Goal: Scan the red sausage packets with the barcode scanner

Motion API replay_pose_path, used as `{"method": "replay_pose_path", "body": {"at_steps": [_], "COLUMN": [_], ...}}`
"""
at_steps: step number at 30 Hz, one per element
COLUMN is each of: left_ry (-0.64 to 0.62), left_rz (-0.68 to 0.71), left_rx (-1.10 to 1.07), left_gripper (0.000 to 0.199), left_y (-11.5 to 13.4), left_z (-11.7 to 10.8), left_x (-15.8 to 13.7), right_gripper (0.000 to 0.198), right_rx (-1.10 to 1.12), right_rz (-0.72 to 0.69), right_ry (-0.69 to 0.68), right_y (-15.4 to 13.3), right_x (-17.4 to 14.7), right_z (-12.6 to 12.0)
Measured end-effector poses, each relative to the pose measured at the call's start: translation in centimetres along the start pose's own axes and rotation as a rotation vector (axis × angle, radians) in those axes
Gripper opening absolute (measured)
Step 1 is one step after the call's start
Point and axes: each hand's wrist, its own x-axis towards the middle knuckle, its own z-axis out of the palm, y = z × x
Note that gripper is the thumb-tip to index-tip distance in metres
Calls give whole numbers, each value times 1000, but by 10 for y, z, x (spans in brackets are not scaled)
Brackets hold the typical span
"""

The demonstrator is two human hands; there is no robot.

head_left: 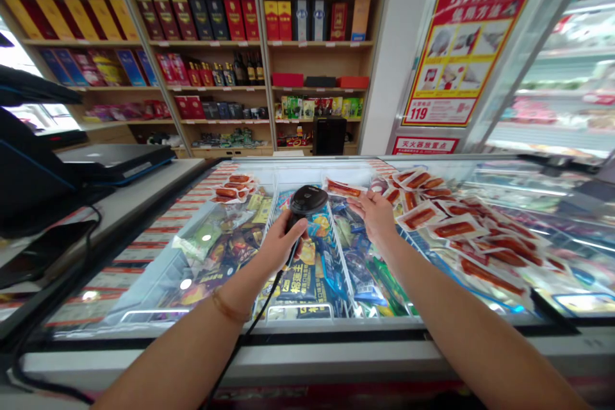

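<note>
My left hand (286, 237) is wrapped round the handle of a black barcode scanner (309, 200), whose cable runs down toward me. Between the fingertips of my right hand (377, 211) is one end of a packaged sausage (343, 188), a reddish-brown stick in clear wrap. The sausage lies just right of the scanner's head, apart from it. To the right of my right hand, a pile of packaged sausages (456, 229) spreads over the freezer's glass top. A smaller group of packaged sausages (233, 189) rests on the glass at the left.
Under the glass, the chest freezer (288, 338) holds bagged frozen goods in white wire baskets (336, 237). A scale (120, 157) and a dark screen (33, 166) stand on the left counter. Shelves of boxes (206, 19) and a red poster (475, 32) are behind.
</note>
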Motion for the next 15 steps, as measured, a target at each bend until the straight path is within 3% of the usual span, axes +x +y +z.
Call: {"method": "replay_pose_path", "body": {"at_steps": [5,9,12,15], "left_ry": [73,257,365,444], "left_rz": [-23,-57,-53,2], "left_rx": [11,-47,-104,-99], "left_gripper": [48,53,53,52], "left_y": [0,13,33,56], "left_z": [-2,-7,-19,-45], "left_x": [5,12,14,10], "right_gripper": [29,29,25,21], "right_rx": [-12,-75,-75,-63], "right_rz": [-10,69,173,286], "right_ry": [-19,-32,-36,-79], "right_y": [5,15,19,17], "right_x": [0,-4,-5,-5], "right_z": [-4,0,20,61]}}
